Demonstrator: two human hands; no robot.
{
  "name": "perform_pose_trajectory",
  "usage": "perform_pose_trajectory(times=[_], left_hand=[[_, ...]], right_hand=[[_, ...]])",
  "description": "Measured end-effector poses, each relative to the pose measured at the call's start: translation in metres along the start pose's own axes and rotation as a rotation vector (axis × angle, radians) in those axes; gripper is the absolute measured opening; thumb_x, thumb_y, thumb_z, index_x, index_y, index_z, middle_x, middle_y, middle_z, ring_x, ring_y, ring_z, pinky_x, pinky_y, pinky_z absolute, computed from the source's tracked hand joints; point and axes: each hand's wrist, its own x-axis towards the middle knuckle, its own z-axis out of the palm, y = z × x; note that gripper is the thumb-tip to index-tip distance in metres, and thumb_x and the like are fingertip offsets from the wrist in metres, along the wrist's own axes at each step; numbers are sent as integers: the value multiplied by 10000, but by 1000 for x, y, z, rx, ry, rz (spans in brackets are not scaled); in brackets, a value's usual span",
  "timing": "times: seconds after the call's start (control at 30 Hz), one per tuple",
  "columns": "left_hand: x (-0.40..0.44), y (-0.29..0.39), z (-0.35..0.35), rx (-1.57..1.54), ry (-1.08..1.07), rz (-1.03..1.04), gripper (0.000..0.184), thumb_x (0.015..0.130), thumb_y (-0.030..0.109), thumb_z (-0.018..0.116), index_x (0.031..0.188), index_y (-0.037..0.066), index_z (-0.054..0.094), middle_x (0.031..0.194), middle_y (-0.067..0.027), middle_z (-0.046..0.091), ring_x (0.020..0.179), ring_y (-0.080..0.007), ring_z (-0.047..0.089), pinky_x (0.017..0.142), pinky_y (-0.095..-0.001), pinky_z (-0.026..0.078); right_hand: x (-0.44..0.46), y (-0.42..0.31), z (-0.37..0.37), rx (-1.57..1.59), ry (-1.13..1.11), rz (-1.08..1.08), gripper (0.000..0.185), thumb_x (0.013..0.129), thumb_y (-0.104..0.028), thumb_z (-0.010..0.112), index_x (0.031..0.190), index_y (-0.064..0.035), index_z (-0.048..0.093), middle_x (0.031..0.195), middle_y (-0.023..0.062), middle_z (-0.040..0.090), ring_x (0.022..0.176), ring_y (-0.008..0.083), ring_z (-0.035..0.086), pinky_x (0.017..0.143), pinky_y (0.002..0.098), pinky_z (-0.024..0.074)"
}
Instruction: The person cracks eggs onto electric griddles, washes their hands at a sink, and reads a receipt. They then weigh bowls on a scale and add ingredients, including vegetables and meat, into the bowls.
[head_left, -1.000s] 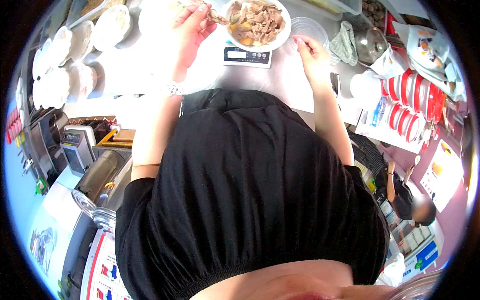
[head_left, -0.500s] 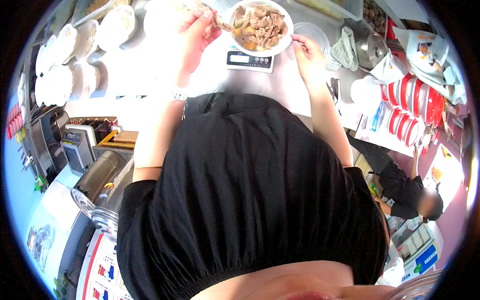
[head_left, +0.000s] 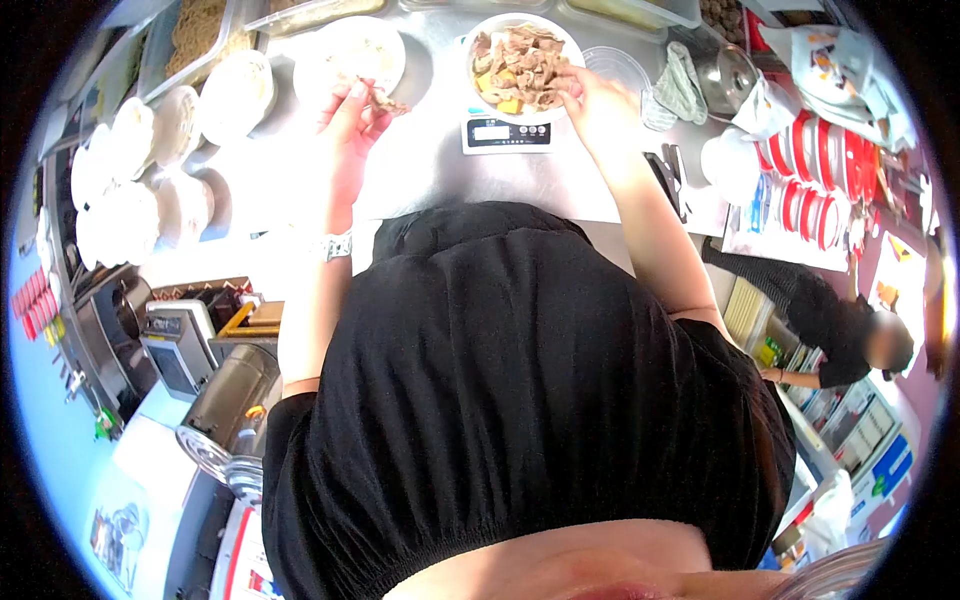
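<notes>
A white bowl (head_left: 480,102) heaped with sliced brown meat (head_left: 530,58) and yellow chunks stands on a small digital scale (head_left: 507,134). My left hand (head_left: 350,125) is left of the scale, closed with a small piece of meat (head_left: 388,103) pinched at its fingertips. Close above that hand is a white plate (head_left: 350,52) with light-coloured food. My right hand (head_left: 597,108) reaches over the bowl's right rim, its fingers closed at the meat on that side; the fingertips are partly hidden.
Several white bowls (head_left: 237,97) line the left of the steel counter (head_left: 425,165). A container of noodles (head_left: 195,35) is behind them. Right of the scale lie a clear lid (head_left: 615,70) and a cloth (head_left: 677,90). Another person (head_left: 835,330) is at the far right.
My left hand has moved down and left, away from the bowl, with meat in its fingers. My right hand has gone from the bowl's outer rim to the meat inside. The view has shifted slightly.
</notes>
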Motion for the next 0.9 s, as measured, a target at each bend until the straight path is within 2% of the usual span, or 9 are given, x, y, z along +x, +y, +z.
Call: perform_pose_trajectory(times=[0.2,0.3,0.37,0.43,0.67,0.73,0.8,0.83,0.9], left_hand=[[0,22,-21,48,-34,-33,118,957,149,560,1039,83,613,967,-11,652,837,-97,619,790,-261,516],[-7,51,-39,218,-189,115,118,958,155,559,1038,84,608,925,-2,635,800,-90,603,777,-250,510],[-7,78,-63,336,-114,156,117,956,161,564,1029,78,602,888,6,617,758,-82,577,735,-230,494],[-14,130,-61,35,-55,89,120,958,161,562,1018,62,597,865,1,608,721,-79,551,687,-220,474],[103,376,-128,192,-61,594,229,963,173,537,786,32,571,724,-37,582,650,-124,539,585,-222,438],[162,435,-154,196,-51,598,237,957,217,570,909,-13,594,838,-93,635,797,-173,624,724,-245,507],[187,455,-173,161,-35,485,508,904,330,651,1190,-61,498,1213,-213,589,1140,-274,580,939,-320,473],[179,438,-145,331,170,578,582,895,402,641,1254,-30,491,1314,-212,527,1188,-281,550,994,-348,446],[137,389,-95,339,-66,428,567,951,422,514,1388,69,430,1410,-172,448,1256,-261,491,1049,-378,396]], right_hand=[[-5,-15,12,-258,212,8,244,827,-318,664,1037,-205,717,1025,112,633,983,272,602,863,422,438],[-7,-6,18,-69,359,29,254,839,-325,647,1043,-193,722,1115,146,626,1085,328,561,936,446,430],[-10,5,25,-167,161,-86,287,837,-292,653,1085,-159,712,1198,192,601,1114,360,560,961,429,440],[-14,6,26,3,307,-45,357,780,-187,681,1135,-149,683,1242,193,569,1114,360,561,970,454,431],[-39,-29,27,389,339,142,262,855,-85,603,1110,-81,662,1244,198,543,1162,350,514,996,426,402],[-47,-46,25,404,328,176,254,861,-78,591,1105,-77,662,1253,197,538,1167,347,511,994,427,405],[-66,-61,29,490,336,268,242,861,-64,577,1086,-75,666,1243,182,554,1159,340,517,980,429,418],[-76,-62,36,543,401,359,237,855,-56,576,1072,-76,670,1223,168,574,1145,336,528,969,430,427],[-100,-54,55,525,514,257,194,807,-25,608,982,-73,676,1026,127,646,1059,340,572,929,429,456]])
